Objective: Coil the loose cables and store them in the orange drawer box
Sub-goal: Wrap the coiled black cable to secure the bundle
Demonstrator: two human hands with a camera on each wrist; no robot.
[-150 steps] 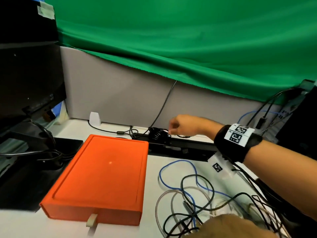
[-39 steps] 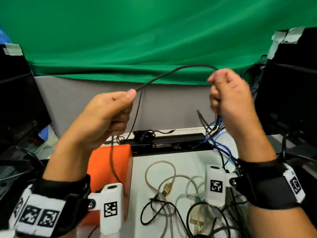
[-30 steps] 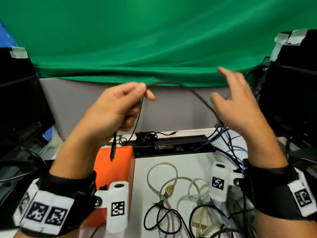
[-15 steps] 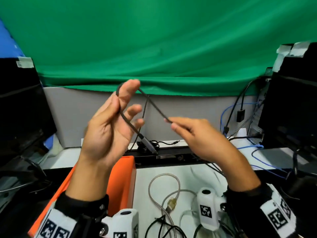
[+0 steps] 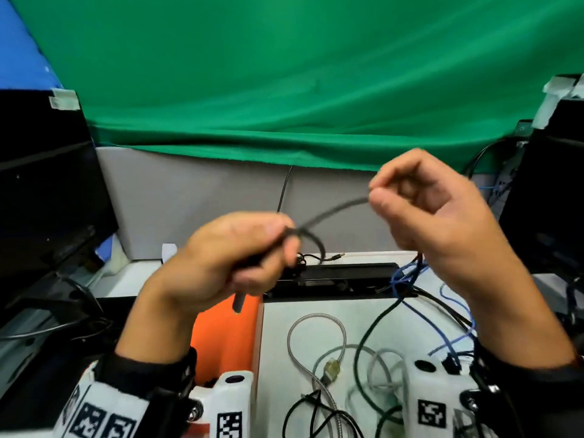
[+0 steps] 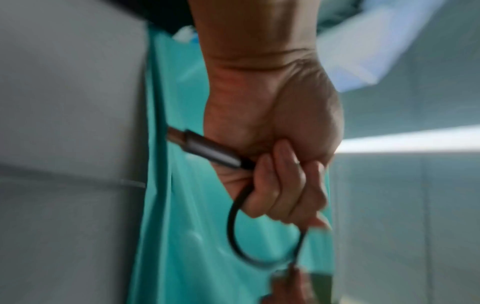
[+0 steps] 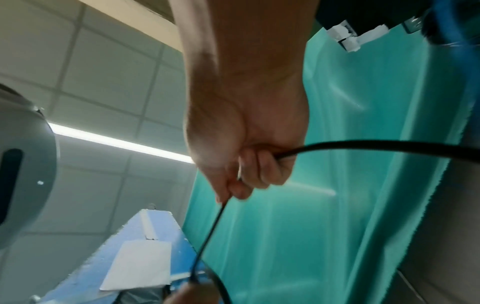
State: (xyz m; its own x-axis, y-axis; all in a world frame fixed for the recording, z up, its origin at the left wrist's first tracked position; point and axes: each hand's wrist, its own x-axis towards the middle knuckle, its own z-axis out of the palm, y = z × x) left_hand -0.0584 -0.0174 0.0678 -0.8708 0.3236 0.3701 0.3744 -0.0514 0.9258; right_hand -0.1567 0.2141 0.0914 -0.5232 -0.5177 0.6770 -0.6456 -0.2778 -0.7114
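The white bench (image 5: 275, 314) carries the orange drawer box (image 5: 227, 336) at its left, lying flat. Just right of the box sprawls a tangle of loose cables: a silver braided cable (image 5: 316, 330) looped wide, a black cable (image 5: 373, 327) curving beside it, and a blue cable (image 5: 455, 339) (partly hidden by a wrist). A long black bar (image 5: 344, 273) lies across the back, with a small coiled black lead (image 5: 319, 257) on it.

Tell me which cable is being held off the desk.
The thin black cable, stretched between left hand and right hand; the others lie on the desk.
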